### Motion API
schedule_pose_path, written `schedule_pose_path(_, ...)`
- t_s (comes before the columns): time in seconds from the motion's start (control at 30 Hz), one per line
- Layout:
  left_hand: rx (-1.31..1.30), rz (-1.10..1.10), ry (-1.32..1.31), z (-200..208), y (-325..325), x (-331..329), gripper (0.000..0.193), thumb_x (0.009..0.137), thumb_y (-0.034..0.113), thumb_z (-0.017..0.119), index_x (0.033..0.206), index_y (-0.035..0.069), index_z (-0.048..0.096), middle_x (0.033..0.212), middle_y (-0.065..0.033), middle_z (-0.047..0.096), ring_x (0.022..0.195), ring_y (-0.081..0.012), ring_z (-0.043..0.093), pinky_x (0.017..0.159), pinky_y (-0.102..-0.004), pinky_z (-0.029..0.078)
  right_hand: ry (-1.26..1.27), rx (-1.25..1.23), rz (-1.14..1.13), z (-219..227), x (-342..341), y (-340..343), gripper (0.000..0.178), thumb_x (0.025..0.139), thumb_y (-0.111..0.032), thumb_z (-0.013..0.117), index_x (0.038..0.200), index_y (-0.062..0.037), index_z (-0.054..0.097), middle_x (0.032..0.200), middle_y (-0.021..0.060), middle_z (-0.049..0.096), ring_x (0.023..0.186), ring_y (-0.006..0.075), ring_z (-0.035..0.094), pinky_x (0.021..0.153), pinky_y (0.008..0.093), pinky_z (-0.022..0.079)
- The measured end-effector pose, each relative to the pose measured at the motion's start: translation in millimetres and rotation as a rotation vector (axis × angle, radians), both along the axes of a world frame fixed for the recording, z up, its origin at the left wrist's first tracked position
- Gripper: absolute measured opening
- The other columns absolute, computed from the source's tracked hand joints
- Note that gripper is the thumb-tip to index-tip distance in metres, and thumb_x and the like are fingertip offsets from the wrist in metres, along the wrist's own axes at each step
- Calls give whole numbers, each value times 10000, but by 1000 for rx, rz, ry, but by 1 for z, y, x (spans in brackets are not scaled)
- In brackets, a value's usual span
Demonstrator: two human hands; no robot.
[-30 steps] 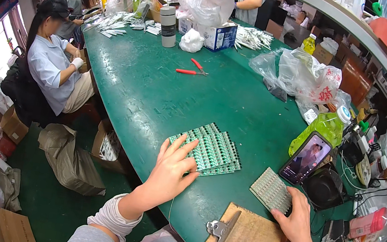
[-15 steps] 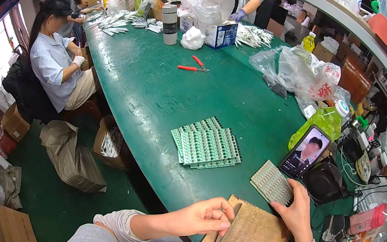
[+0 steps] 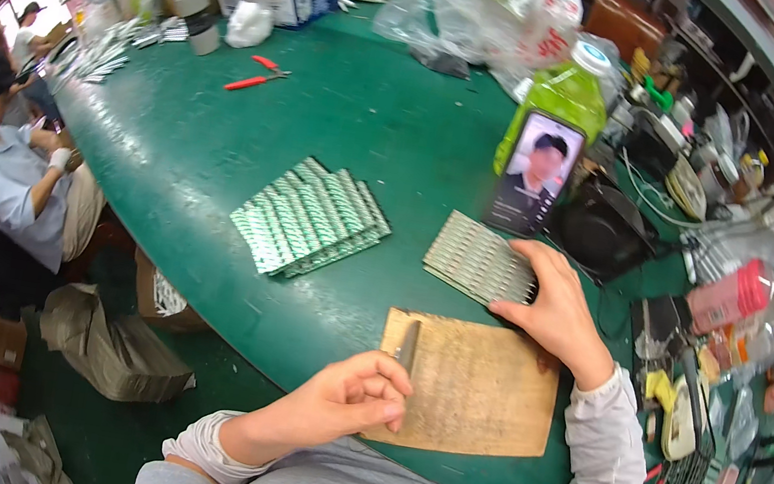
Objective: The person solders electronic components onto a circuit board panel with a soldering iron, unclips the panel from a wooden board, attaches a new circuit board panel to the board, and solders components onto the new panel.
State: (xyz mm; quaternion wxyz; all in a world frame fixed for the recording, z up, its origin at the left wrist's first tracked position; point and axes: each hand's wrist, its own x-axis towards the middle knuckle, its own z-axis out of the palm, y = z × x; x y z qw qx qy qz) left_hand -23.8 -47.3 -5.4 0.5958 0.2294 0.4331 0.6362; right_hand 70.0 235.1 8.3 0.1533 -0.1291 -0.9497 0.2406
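Note:
My left hand [image 3: 344, 399] is closed around a small metal blade [image 3: 408, 344] at the left edge of a brown wooden board [image 3: 480, 389] near the table's front edge. My right hand [image 3: 554, 304] rests on a grey sheet of small parts [image 3: 476, 256] just beyond the board, fingers on its near right corner. A fanned stack of green-and-white strips [image 3: 310, 218] lies to the left of that sheet, untouched.
A phone [image 3: 533, 172] leans against a green bottle [image 3: 560, 95] behind the grey sheet. Red-handled cutters [image 3: 256, 79], plastic bags [image 3: 503, 17] and boxes sit farther back. Cluttered items fill the right side. A seated person [image 3: 8, 172] works at the table's left end.
My left hand left the green strips, drew back to the wooden board and closed on the blade. My right hand stayed on the grey sheet. The view shifted closer.

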Motion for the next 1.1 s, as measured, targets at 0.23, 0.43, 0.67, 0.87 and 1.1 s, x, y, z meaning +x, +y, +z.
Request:
schedule_pose_path(0.23, 35, -38, 4, 0, 3, 5, 196, 955, 75, 549, 1133, 25, 484, 882, -33, 599, 834, -74, 559, 730, -218, 427, -5, -9, 0, 0, 6, 2, 640, 684, -244, 778, 1236, -41, 527, 1257, 161, 546, 1206, 325, 487, 1032, 418, 347)
schedule_pose_path(0.43, 28, -75, -16, 1, 6, 9, 260, 950, 51, 550, 1187, 23, 447, 896, -39, 586, 852, -81, 560, 759, -224, 432, 35, 58, -18, 4, 9, -3, 643, 670, -225, 776, 1232, -45, 520, 1214, 160, 566, 1158, 330, 516, 1025, 413, 356)
schedule_pose_path(0.67, 123, 78, -112, 16, 28, 27, 468, 899, 3, 606, 1306, 25, 377, 895, -29, 542, 758, -38, 499, 649, -194, 408, 85, -255, 78, 48, 38, -47, 724, 610, -238, 825, 1232, -42, 510, 1194, 150, 574, 1112, 327, 544, 959, 407, 427)
schedule_pose_path(0.87, 213, 236, 86, -1, 31, 38, 510, 813, 7, 716, 1268, -11, 487, 1176, -101, 606, 1080, -181, 589, 929, -323, 487, 86, -308, 222, 66, 53, -74, 726, 606, -233, 847, 1217, -31, 510, 1150, 135, 603, 1050, 315, 590, 991, 461, 389)
schedule_pose_path(1.1, 162, 142, 68, -17, 34, 38, 650, 773, 88, 777, 1321, 3, 438, 1251, -116, 550, 1161, -193, 537, 971, -349, 462, 79, -322, 236, 65, 59, -76, 734, 605, -230, 852, 1223, -35, 507, 1172, 143, 598, 1095, 322, 581, 1010, 492, 380)
